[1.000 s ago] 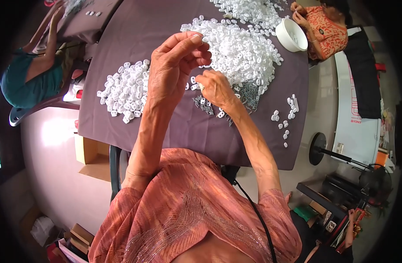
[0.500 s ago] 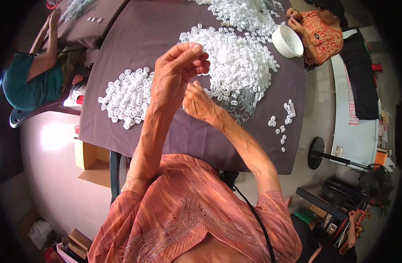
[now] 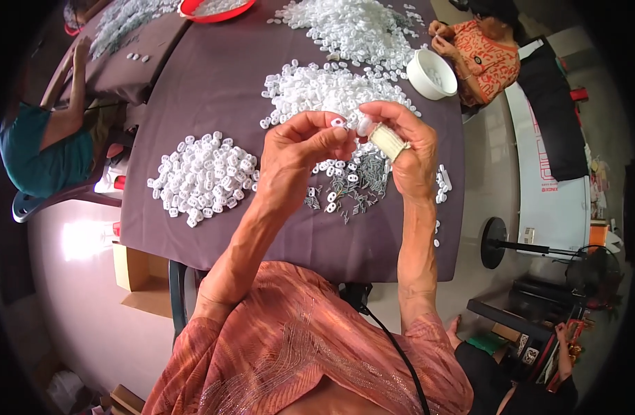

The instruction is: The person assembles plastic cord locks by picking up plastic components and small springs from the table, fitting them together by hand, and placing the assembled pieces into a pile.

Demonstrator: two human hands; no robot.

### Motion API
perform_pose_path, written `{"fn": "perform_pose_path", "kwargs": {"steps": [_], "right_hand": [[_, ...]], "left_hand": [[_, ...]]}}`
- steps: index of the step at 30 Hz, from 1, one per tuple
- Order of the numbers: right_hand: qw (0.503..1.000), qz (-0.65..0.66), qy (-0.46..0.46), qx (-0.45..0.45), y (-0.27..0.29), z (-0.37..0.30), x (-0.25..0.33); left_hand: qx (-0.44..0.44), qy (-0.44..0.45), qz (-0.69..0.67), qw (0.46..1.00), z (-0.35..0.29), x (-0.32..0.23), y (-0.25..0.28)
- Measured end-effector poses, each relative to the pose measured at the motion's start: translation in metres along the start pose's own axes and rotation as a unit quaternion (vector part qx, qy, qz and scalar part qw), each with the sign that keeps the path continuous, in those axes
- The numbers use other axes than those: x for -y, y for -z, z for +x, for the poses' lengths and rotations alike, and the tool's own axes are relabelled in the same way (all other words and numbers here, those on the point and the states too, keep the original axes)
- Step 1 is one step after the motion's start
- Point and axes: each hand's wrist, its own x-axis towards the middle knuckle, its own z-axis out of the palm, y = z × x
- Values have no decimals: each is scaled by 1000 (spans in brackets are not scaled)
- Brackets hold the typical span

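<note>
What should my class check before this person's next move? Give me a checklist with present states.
1. Left hand gripping a small white piece: ok, pinched between thumb and forefinger.
2. Right hand gripping a piece: cannot tell; the detail is too small.
3. Hands close together: ok, both held up over the table.
4. Grey pins nearby: ok, scattered between the forearms in this view.
5. Pins sorted apart from loose white pieces: not ok, some lie among them.
6. White bowl upright: ok.

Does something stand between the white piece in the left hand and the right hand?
Only a small whitish item, at the right hand, shows between that hand and the white piece in the left hand.
</note>
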Motion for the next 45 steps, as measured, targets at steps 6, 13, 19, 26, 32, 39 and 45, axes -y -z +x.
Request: {"fn": "perform_pose_path", "kwargs": {"steps": [6,13,19,26,32,39,45], "right_hand": [[1000,-4,-26,2,3,-4,2],[992,-123,27,-13,-8,-5,7],[993,-117,17,-20,-7,-4,8],[981,-181,64,-6,-13,-5,12],[983,-167,25,-68,-16,-12,10],[975,-195,22,-101,-14,-12,10],[995,-49,-50,-65,1,-7,20]], "left_hand": [[-27,11,-3,1000,-1,5,-9],[-37,18,-63,997,0,8,-9],[-42,-5,-53,998,1,8,-8],[-34,-49,-45,997,3,12,-7],[-28,-35,-117,992,5,11,-11],[-38,-44,-118,991,4,13,-15],[-2,-20,-68,998,1,10,-18]]}}
